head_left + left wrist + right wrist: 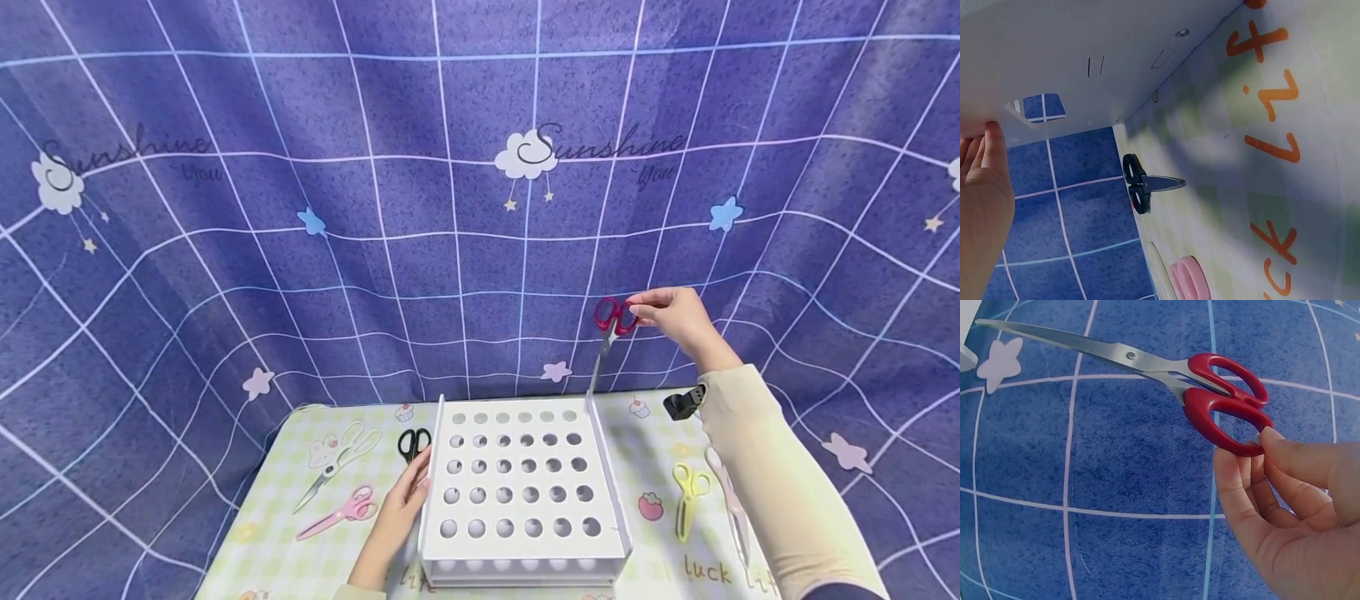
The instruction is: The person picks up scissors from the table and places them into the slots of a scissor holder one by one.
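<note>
My right hand (678, 321) pinches one red handle loop of a pair of scissors (1229, 419) between thumb and fingers. The scissors' blades are closed and slant down toward the back right corner of a white rack (513, 429) with rows of round holes. In the right wrist view, the blade tip is near a white edge. My left hand (401, 504) rests against the rack's left side panel (1104, 37), its fingers near a cutout there. Beside it, behind the rack's left edge, lie black-handled scissors (414, 443).
Left of the rack lie white-handled scissors (341, 458) and pink scissors (341, 512). To the right are yellow scissors (687, 500) and pale pink scissors (729, 504), partly covered by the right sleeve. A checked cloth (262, 500) covers the table; a blue curtain (375, 208) hangs behind.
</note>
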